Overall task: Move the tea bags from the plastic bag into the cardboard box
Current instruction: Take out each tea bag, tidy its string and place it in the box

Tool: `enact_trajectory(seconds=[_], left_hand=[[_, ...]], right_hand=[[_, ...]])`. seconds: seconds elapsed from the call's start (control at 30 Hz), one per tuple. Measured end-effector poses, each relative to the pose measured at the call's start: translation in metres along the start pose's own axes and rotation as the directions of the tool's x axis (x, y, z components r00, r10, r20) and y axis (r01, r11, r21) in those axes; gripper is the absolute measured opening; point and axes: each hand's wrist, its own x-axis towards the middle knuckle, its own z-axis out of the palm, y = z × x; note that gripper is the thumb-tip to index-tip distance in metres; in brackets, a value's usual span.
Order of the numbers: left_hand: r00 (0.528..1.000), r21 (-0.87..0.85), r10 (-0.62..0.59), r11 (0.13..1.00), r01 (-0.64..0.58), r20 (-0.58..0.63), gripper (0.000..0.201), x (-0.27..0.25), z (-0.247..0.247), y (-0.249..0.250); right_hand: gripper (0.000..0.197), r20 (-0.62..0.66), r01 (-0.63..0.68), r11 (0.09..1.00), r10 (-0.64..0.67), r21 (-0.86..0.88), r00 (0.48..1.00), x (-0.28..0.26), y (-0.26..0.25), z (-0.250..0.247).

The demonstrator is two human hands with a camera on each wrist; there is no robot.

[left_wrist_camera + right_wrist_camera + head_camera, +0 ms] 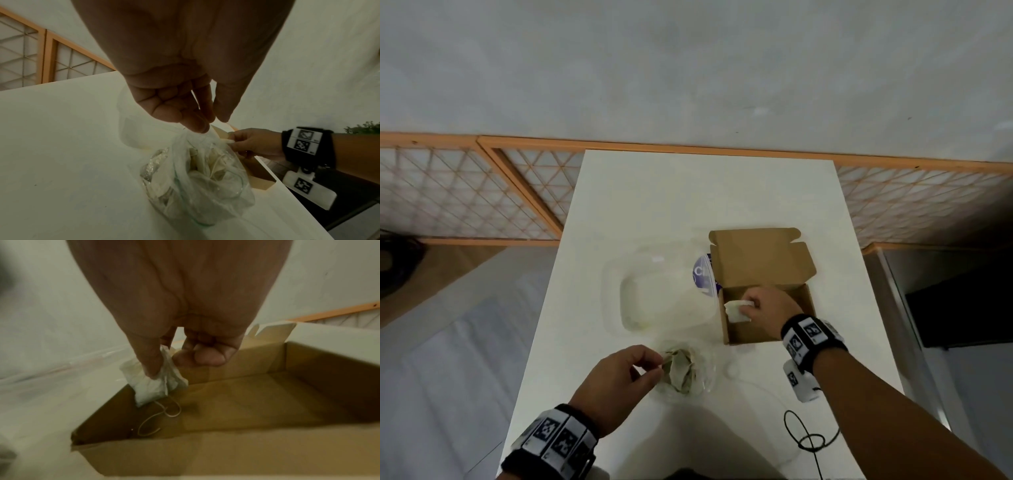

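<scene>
A clear plastic bag full of pale tea bags sits on the white table near the front. My left hand pinches the bag's rim and holds it up. The open brown cardboard box stands to the right, lid flap raised behind it. My right hand is over the box's left side and pinches one white tea bag. Its string dangles onto the box floor.
A clear plastic container lies left of the box, with a purple-labelled item behind its right end. A black cable loops near the table's front right corner. An orange-framed lattice screen runs behind.
</scene>
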Motion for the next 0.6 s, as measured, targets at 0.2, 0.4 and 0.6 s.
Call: enact_trajectory(seconds=[0.2,0.4,0.6], left_hand=[[0.999,0.028,-0.041,0.999,0.041,-0.001,0.005,-0.001,0.003,-0.004],[0.998,0.059,-0.06,0.996,0.059,0.009,0.005,0.003,0.007,-0.006],[0.999,0.143,-0.045,0.989,0.042,0.02,0.006,0.008,0.009,-0.004]], right_hand=[[0.014,-0.077,-0.112,0.991,0.117,0.068,0.99,0.021,-0.015,0.016],[0.021,-0.194,-0.239,0.942,0.287,0.236,0.938,0.017,-0.026,0.025],[0.04,-0.21,-0.32,0.912,0.376,0.255,0.902,0.021,-0.021,0.032]])
